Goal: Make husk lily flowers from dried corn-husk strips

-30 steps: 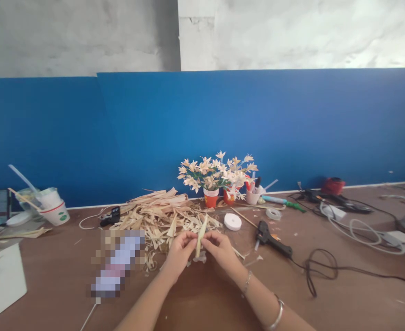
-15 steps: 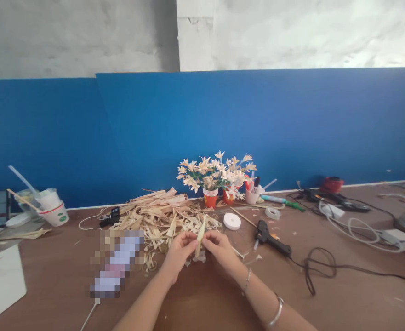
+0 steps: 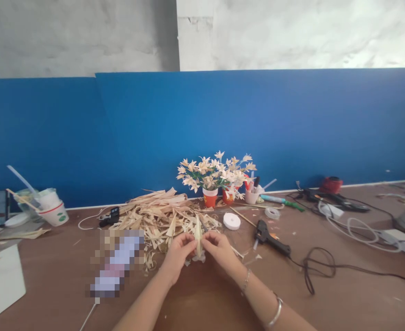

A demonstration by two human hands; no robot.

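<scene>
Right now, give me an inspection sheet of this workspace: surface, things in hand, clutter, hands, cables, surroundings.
Surface: brown table, small scraps scattered on it.
Things in hand: pale husk piece, its tip pointing away from the person.
Clutter: pile of dry husks beyond the hands; white roll and glue gun to the right.
Hands: left hand and right hand both pinch the piece.
Cables: dark cord, looped beside the glue gun; white cable further back.
Surroundings: blue panel, grey wall above it.

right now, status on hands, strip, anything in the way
Left grip and right grip pinching strip between them. Strip pile close beyond. Glue gun right, clear.
</scene>
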